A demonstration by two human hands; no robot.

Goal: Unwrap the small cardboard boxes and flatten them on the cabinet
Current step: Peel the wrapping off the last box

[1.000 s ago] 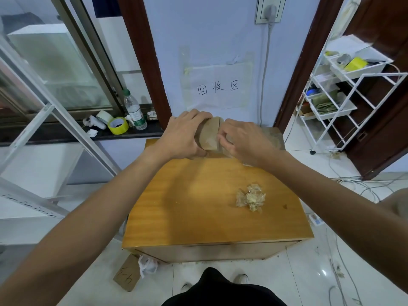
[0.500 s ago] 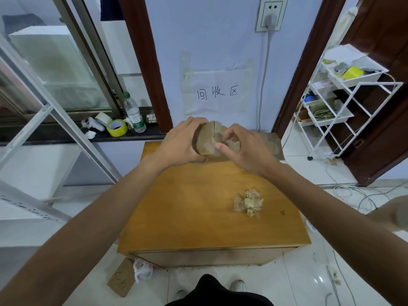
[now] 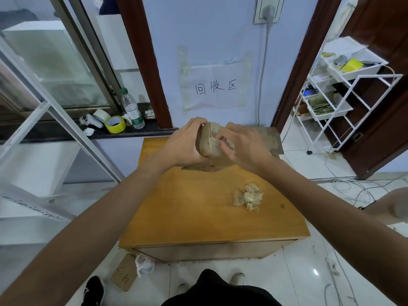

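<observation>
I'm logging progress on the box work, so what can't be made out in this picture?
- Small cardboard box, head view: the left hand and right hand cover its sides; tape remaining unclear.
- Flattened cardboard: mostly behind the right hand; count unclear.
- Crumpled tape wad: too small to tell pieces.
- Cabinet front: cut off by its top edge.

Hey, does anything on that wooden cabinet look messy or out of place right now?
Yes: a crumpled wad of peeled tape lies loose on the cabinet, toward its right side. The left hand and right hand hold the small box over the far edge.
</observation>
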